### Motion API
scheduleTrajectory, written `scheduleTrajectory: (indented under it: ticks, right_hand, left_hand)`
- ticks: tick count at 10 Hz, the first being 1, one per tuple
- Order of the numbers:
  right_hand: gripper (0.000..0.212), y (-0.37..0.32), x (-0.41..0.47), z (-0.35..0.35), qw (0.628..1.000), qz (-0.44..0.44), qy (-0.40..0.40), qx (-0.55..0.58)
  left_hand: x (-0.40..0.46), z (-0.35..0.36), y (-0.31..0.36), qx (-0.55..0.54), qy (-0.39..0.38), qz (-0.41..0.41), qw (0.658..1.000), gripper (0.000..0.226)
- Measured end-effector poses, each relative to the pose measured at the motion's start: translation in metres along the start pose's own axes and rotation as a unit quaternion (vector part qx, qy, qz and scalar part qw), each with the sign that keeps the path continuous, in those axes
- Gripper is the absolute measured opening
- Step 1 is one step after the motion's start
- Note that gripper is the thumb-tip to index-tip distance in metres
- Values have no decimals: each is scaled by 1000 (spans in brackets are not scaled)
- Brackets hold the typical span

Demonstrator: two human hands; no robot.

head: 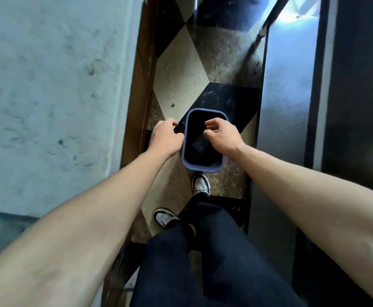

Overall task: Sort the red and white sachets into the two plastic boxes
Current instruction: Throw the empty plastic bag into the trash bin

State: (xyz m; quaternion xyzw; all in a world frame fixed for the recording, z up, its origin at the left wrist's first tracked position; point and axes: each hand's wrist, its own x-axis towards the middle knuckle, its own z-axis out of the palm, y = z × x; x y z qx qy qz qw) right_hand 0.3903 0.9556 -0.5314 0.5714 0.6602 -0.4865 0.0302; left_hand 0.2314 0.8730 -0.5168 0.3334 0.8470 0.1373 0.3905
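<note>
Looking straight down at a narrow strip of floor (181, 69) tiled in black, cream and brown marble diamonds, with a scuffed pale wall (55, 85) at 9 o'clock, brown wooden trim (137, 91) beside it and a shiny metal panel (287, 85) at 3 o'clock. A blue-rimmed plastic bin (203, 167) sits dead centre on the floor, something dark and flat inside. The left hand (165, 138) hangs by the bin's 9 o'clock rim, fingers curled, holding nothing I can make out. The right hand (222, 135) is over the opening, fingers loosely bent, empty. Sneakers (201, 185) at 6 o'clock. No sachets or boxes in sight.
</note>
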Motion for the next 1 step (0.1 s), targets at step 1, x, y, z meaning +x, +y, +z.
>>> scheduleTrajectory:
  ticks: [1]
  right_hand:
    - [40, -49, -29, -13, 998, -59, -4, -21]
  left_hand:
    - [-29, -46, 20, 28, 12, 52, 998, 43]
